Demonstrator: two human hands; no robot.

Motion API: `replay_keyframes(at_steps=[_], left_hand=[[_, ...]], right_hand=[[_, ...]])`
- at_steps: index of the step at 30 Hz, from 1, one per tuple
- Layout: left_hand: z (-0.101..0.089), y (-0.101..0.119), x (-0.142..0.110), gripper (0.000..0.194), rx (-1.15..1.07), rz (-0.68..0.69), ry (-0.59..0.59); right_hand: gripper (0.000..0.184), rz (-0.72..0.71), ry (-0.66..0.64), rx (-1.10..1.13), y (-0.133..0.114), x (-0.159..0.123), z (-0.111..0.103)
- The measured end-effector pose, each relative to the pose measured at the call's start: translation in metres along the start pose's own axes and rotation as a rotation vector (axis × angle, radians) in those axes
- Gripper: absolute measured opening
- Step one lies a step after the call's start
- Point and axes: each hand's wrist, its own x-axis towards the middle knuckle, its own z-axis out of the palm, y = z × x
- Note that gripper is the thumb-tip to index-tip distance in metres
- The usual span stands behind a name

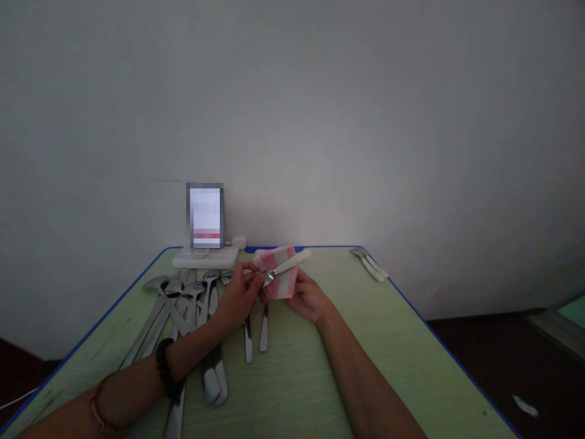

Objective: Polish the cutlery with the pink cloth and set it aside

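My left hand (237,296) is closed, pinching the metal end of a white-handled piece of cutlery (295,261). Its head is hidden by my fingers, so I cannot tell its kind. Under it lies a folded pink-and-white cloth (287,285), which my right hand (309,296) grips from the right side. The white handle slants up to the right across the cloth. Just below my hands, two metal handles (248,344) rest on the table. To the left, beneath my left forearm, spreads a pile of metal spoons and ladles (194,291).
The green table (292,378) has a blue edge. Two white-handled pieces of cutlery, apparently forks (371,268), lie at its far right corner. A lit screen (206,216) stands on a white base (205,259) at the back left, against a grey wall (320,122).
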Motion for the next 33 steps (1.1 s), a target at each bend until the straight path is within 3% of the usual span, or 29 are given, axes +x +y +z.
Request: replay_keyframes(at_steps=[7, 11, 17, 25, 29, 33], left_hand=[[0.0, -0.001, 0.001, 0.023, 0.051, 0.0, 0.007], [-0.001, -0.004, 0.001, 0.019, 0.121, 0.075, -0.052], [0.0, -0.007, -0.001, 0.017, 0.231, 0.083, -0.184], [0.001, -0.002, -0.004, 0.012, 0.384, 0.07, -0.222], [0.0, 0.002, -0.004, 0.024, 0.499, 0.077, -0.282], [-0.001, 0.003, -0.003, 0.029, 0.536, 0.099, -0.268]], right_hand=[[0.024, 0.026, -0.042, -0.03, 0.002, 0.002, 0.001], [0.014, 0.027, 0.036, -0.041, 0.004, 0.005, 0.003], [0.018, 0.005, 0.159, -0.029, 0.007, 0.009, 0.003], [0.024, -0.036, 0.148, -0.017, 0.007, 0.01, 0.001], [0.021, -0.036, 0.15, -0.054, 0.009, 0.011, -0.001], [0.02, -0.044, 0.166, -0.054, 0.011, 0.012, 0.0]])
